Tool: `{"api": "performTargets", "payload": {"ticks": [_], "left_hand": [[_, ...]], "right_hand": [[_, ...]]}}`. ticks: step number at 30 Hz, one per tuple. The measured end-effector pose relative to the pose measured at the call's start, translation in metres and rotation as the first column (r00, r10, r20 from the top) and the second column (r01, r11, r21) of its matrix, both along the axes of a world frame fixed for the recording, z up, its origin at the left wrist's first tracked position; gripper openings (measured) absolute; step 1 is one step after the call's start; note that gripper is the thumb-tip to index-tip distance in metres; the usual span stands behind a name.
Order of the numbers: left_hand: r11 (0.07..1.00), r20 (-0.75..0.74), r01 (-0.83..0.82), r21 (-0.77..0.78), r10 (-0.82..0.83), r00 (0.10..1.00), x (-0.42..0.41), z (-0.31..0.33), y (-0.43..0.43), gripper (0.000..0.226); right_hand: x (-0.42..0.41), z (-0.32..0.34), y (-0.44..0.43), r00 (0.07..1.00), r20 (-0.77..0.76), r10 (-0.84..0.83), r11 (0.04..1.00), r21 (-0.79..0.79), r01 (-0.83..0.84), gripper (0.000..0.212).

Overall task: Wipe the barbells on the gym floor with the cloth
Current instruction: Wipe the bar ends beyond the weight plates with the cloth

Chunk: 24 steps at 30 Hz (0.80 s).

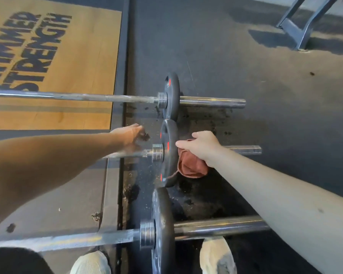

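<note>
Three barbells lie side by side on the dark gym floor, each with a black plate. The far barbell [212,101] sits highest in view, the middle barbell [243,150] under my hands, the near barbell [216,228] by my feet. My right hand [201,147] grips a rust-red cloth [192,167] wrapped on the middle bar's sleeve, right against its black plate [168,153]. My left hand [130,136] hovers over the middle bar's shaft left of the collar, blurred, fingers pointing down; whether it touches the bar is unclear.
A wooden lifting platform [48,62] with black lettering lies to the left, edged by a dark frame. A metal bench leg [299,26] stands at the top right. My two pale shoes [218,256] are beside the near bar. Dirt specks dot the floor.
</note>
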<state>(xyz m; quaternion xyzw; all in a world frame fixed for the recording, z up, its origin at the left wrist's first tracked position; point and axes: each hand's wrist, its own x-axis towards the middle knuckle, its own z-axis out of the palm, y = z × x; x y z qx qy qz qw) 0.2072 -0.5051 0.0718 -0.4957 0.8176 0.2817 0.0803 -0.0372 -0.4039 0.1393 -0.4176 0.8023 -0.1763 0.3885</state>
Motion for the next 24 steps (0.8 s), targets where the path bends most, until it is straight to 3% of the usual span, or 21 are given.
{"api": "performTargets", "payload": {"ticks": [2, 4, 6, 8, 10, 13, 15, 17, 20, 24], "left_hand": [[0.981, -0.216, -0.177, -0.074, 0.158, 0.964, -0.012, 0.02, 0.002, 0.056], [0.973, -0.401, -0.218, -0.07, 0.173, 0.9, -0.034, 0.041, 0.008, 0.065], [0.999, -0.352, -0.042, -0.028, 0.029, 0.936, -0.057, 0.056, 0.018, 0.093], [0.982, -0.115, 0.189, -0.013, -0.189, 0.975, -0.074, 0.061, 0.027, 0.118], [0.959, 0.042, 0.281, -0.026, -0.28, 0.959, -0.079, 0.056, 0.031, 0.127], [0.96, 0.066, 0.269, -0.078, -0.264, 0.962, -0.08, 0.05, 0.033, 0.124], [0.964, 0.066, 0.25, -0.087, -0.244, 0.967, -0.081, 0.05, 0.031, 0.122], [0.97, 0.069, 0.232, -0.08, -0.226, 0.972, -0.084, 0.051, 0.032, 0.123], [0.976, 0.07, 0.213, -0.056, -0.209, 0.975, -0.088, 0.053, 0.034, 0.123], [0.98, 0.058, 0.194, -0.03, -0.193, 0.98, -0.092, 0.052, 0.034, 0.122]], "right_hand": [[-0.031, -0.002, 0.005, 0.988, 0.036, -0.153, 0.988, -0.02, 0.154, 0.079], [-0.06, -0.01, 0.006, 0.939, 0.082, -0.334, 0.942, 0.002, 0.335, 0.073], [-0.078, -0.016, 0.0, 0.87, 0.154, -0.468, 0.882, 0.028, 0.47, 0.069], [-0.082, -0.026, -0.01, 0.84, 0.185, -0.51, 0.854, -0.01, 0.52, 0.051], [-0.068, -0.042, -0.014, 0.906, 0.14, -0.399, 0.899, -0.135, 0.416, 0.034], [-0.028, -0.082, -0.009, 0.999, 0.015, 0.036, 0.967, -0.251, -0.031, 0.031], [-0.006, -0.105, 0.001, 0.947, -0.088, 0.309, 0.918, -0.231, -0.321, 0.024], [-0.007, -0.114, 0.008, 0.868, -0.235, 0.437, 0.832, -0.262, -0.489, 0.02], [-0.052, -0.105, 0.005, 0.893, -0.234, 0.384, 0.835, -0.326, -0.444, 0.017], [-0.138, -0.095, -0.013, 0.919, -0.379, 0.112, 0.919, -0.312, -0.241, 0.022]]}}
